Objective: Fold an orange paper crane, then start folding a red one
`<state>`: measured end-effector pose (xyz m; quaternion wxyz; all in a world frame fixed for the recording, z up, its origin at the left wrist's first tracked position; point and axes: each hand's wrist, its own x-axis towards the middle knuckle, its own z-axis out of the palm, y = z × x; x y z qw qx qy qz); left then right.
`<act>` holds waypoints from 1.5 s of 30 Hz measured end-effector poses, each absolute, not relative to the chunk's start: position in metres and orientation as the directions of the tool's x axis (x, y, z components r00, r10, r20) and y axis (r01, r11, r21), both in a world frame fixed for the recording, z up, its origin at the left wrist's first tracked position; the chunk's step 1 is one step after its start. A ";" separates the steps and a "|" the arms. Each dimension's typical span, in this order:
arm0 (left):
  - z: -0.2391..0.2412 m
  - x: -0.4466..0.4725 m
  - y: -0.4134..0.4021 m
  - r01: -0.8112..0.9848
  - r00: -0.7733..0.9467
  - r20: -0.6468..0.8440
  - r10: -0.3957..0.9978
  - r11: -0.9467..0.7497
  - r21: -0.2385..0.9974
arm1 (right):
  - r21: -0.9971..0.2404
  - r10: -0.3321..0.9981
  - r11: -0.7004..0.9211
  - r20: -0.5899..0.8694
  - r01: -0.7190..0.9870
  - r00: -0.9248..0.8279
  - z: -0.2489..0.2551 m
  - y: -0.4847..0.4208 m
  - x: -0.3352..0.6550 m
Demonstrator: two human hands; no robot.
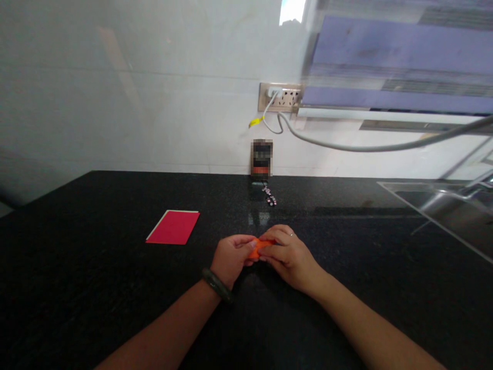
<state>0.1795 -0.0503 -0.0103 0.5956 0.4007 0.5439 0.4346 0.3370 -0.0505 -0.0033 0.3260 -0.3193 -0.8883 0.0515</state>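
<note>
Between my two hands is a small piece of folded orange paper (254,251), mostly covered by fingers. My left hand (234,255), with a dark bangle (217,285) at the wrist, pinches its left side, thumb on top. From the right, my right hand (287,253) grips the other side with thumb and fingers; a ring shows on one finger. Both hands are just above or on the dark countertop (254,329). Left of them lies a stack of red paper squares (174,227) with a pale edge showing.
A phone-like device (261,158), pixelated, leans on the wall with a beaded strap (270,197) before it. Above is a socket panel (288,97) with a white plug and cable (346,149). At the right edge is a metal sink (427,198).
</note>
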 end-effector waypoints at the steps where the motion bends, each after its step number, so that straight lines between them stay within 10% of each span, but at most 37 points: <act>1: -0.010 0.180 -0.050 -0.081 0.031 -0.300 0.954 0.301 0.950 | -0.294 0.601 0.790 0.542 0.538 -0.587 -0.003 -0.051 0.337; 23: -0.006 0.181 -0.051 -0.128 -0.006 -0.316 0.949 0.312 0.941 | -0.197 0.631 0.764 0.432 0.615 -0.645 -0.005 -0.052 0.327; 45: -0.010 0.178 -0.052 -0.224 0.122 -0.313 0.942 0.334 0.916 | -0.622 0.821 0.570 0.444 0.536 -0.359 -0.012 -0.053 0.329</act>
